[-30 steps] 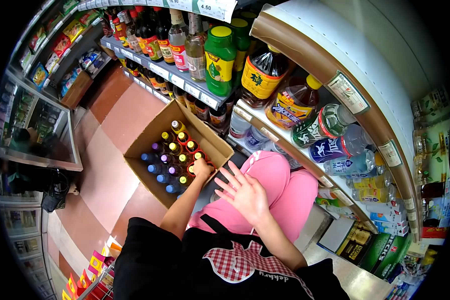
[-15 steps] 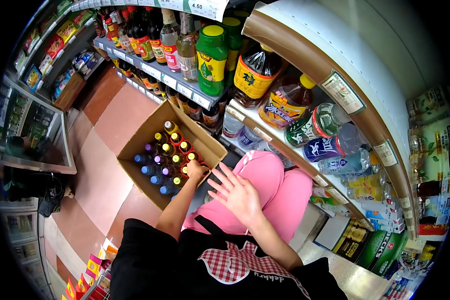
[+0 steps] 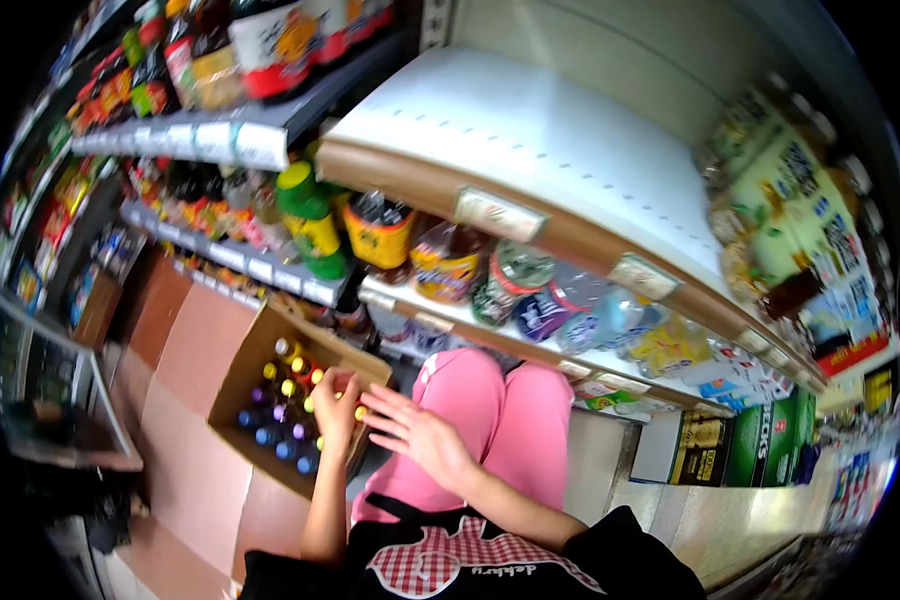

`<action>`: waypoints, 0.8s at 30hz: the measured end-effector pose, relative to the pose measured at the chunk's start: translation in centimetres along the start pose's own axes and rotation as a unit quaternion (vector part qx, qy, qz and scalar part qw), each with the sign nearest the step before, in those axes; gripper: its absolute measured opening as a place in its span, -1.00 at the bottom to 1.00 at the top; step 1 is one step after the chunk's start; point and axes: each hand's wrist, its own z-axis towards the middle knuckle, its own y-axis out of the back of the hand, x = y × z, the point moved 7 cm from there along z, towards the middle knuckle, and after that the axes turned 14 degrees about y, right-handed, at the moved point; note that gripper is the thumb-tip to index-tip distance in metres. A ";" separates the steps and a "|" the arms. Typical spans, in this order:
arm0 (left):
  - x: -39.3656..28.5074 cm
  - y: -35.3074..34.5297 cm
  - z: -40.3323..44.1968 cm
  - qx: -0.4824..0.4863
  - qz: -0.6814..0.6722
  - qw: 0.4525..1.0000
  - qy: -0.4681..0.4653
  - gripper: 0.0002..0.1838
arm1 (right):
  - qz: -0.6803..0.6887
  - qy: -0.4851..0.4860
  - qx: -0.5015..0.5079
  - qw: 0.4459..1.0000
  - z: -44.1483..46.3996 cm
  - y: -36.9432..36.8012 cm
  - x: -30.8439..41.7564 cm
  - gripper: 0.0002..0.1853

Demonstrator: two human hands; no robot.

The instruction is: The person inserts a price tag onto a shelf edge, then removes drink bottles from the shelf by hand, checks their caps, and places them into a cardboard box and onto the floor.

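Observation:
A cardboard box (image 3: pixel 242 375) on the floor holds several bottles with blue, purple and yellow caps (image 3: pixel 284 451). Above the box's right part is my left hand (image 3: pixel 336 408), its fingers curled; whether a bottle is in its grip is hidden. A yellow cap (image 3: pixel 361 412) shows between my two hands. My right hand (image 3: pixel 425 440) hovers palm up beside the box, over my pink trouser leg, fingers spread and holding nothing.
Ahead, a low shelf carries large drink bottles (image 3: pixel 440 262) on their sides or tilted. A white upper shelf (image 3: pixel 530 120) with a brown edge juts out overhead. Green cartons (image 3: pixel 765 440) stand at the right. A glass-fronted case (image 3: pixel 65 400) is at the left.
The view has swung to the right and blurred. My left hand has come up from among the bottles, its fingers now curled higher over the box. My right hand stays spread.

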 end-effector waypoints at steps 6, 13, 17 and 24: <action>-14.8 1.8 -8.6 0.054 -0.164 0.982 -0.078 -0.91 | -0.117 0.136 0.049 0.983 -1.8 -4.4 7.0 -0.37; -24.1 -0.6 -14.5 0.099 -0.175 0.946 -0.252 -0.90 | -0.186 0.308 0.075 0.930 -6.3 -8.1 15.3 -0.36; -28.9 -2.9 -18.0 0.140 -0.172 0.918 -0.327 -0.82 | -0.233 0.412 0.094 0.876 -9.6 -8.4 19.6 -0.41; -38.2 -7.4 -24.2 0.214 -0.123 0.822 -0.513 -0.74 | -0.331 0.574 -0.013 0.749 -16.8 -9.2 27.2 -0.42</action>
